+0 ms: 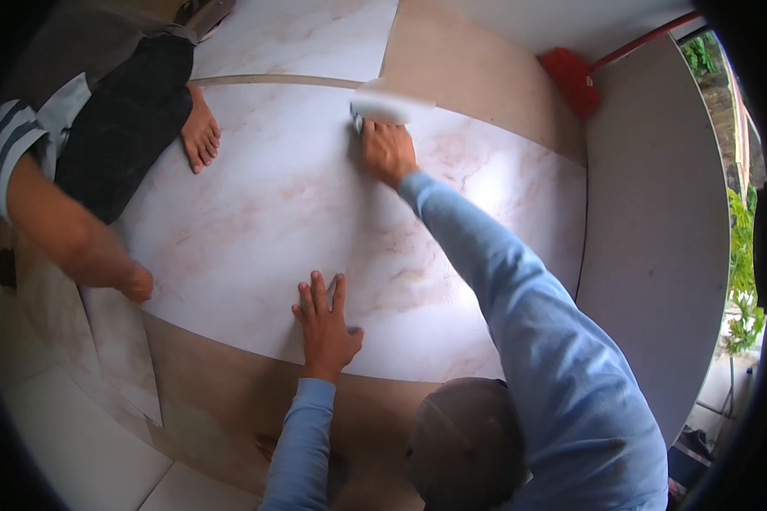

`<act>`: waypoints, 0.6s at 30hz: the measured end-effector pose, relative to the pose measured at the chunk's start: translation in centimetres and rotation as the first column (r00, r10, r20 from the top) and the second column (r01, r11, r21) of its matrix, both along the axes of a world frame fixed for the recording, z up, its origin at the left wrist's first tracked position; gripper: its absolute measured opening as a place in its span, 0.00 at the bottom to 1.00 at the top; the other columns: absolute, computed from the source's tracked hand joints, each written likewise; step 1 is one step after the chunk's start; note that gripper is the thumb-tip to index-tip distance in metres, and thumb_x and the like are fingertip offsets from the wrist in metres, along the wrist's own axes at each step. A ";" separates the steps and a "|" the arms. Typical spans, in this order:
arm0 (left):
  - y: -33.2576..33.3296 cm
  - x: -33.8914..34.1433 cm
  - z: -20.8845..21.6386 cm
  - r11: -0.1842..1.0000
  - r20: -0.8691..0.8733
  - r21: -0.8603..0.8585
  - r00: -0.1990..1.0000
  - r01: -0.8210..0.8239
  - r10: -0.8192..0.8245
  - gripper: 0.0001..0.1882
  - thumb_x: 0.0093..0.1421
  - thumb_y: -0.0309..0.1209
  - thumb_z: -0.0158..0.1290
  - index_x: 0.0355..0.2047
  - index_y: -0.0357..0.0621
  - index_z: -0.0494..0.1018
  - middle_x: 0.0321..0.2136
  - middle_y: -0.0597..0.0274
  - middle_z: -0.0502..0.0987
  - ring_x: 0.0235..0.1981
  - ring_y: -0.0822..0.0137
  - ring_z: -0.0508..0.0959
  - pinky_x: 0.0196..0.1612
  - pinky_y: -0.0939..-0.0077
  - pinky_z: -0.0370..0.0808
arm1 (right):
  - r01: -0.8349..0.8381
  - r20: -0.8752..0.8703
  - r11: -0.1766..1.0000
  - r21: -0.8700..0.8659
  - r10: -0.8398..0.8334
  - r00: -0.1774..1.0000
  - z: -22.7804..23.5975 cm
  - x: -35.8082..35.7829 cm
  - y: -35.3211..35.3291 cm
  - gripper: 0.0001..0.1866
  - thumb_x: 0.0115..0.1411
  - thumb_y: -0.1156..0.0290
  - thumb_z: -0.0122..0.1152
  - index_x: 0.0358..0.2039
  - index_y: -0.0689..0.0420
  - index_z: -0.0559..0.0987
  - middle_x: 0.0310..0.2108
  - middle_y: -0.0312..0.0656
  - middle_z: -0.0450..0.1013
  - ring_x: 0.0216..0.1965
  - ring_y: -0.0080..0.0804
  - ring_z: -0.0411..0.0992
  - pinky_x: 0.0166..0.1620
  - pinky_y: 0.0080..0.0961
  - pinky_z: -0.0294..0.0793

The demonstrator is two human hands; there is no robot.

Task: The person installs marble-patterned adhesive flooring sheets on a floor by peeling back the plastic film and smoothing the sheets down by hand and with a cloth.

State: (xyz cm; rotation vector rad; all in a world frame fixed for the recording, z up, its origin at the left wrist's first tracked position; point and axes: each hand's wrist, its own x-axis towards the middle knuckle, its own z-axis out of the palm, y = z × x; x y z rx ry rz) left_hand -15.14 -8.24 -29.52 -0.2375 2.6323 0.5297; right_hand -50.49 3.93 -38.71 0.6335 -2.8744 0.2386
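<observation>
A large white sheet with pinkish-brown marbling lies flat on the brown floor. My left hand rests on it near its close edge, fingers spread and palm down, holding nothing. Farther out, my right arm reaches across the sheet, and my right hand is closed around a wide white tool. Motion blurs that tool, so its exact kind does not show. It is at the sheet's far edge, by the bare brown floor.
At the left, another person in dark trousers sits barefoot on the sheet, a hand at its edge. A red dustpan with a long handle stands by the pale wall panel. More marbled sheets lie beyond.
</observation>
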 end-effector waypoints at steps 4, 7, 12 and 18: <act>0.1 -0.1 -0.3 1.000 -0.014 -0.001 1.000 0.002 -0.002 0.60 0.54 0.41 0.73 0.83 0.58 0.51 0.83 0.41 0.42 0.82 0.29 0.43 0.75 0.19 0.52 | -0.009 -0.050 1.000 0.004 0.009 0.999 0.6 -2.3 1.1 0.28 0.73 0.66 0.43 0.68 0.66 0.72 0.71 0.57 0.71 0.69 0.55 0.71 0.75 0.52 0.61; -0.4 -0.2 -0.6 0.999 -0.047 0.052 0.999 -0.005 0.007 0.62 0.54 0.43 0.74 0.83 0.57 0.50 0.84 0.42 0.40 0.82 0.29 0.42 0.77 0.22 0.49 | 0.054 0.014 0.996 0.077 -0.055 0.998 1.7 -4.3 0.4 0.28 0.72 0.67 0.44 0.68 0.67 0.72 0.71 0.59 0.70 0.70 0.55 0.71 0.75 0.52 0.61; -0.6 0.2 -0.2 0.999 0.005 0.031 1.000 -0.027 0.027 0.62 0.52 0.46 0.74 0.83 0.56 0.51 0.84 0.41 0.40 0.82 0.29 0.41 0.76 0.20 0.49 | -0.093 0.092 0.989 0.118 0.082 0.992 2.8 -0.5 1.2 0.32 0.71 0.68 0.45 0.73 0.69 0.67 0.74 0.62 0.65 0.74 0.59 0.66 0.78 0.52 0.58; -0.7 0.2 -1.6 0.998 -0.043 0.061 0.999 -0.021 0.024 0.64 0.50 0.48 0.75 0.83 0.57 0.52 0.84 0.41 0.38 0.82 0.29 0.38 0.75 0.18 0.48 | -0.022 0.045 0.995 0.096 0.018 0.999 2.7 -2.0 0.4 0.28 0.73 0.68 0.44 0.70 0.66 0.71 0.74 0.57 0.66 0.74 0.54 0.66 0.77 0.51 0.59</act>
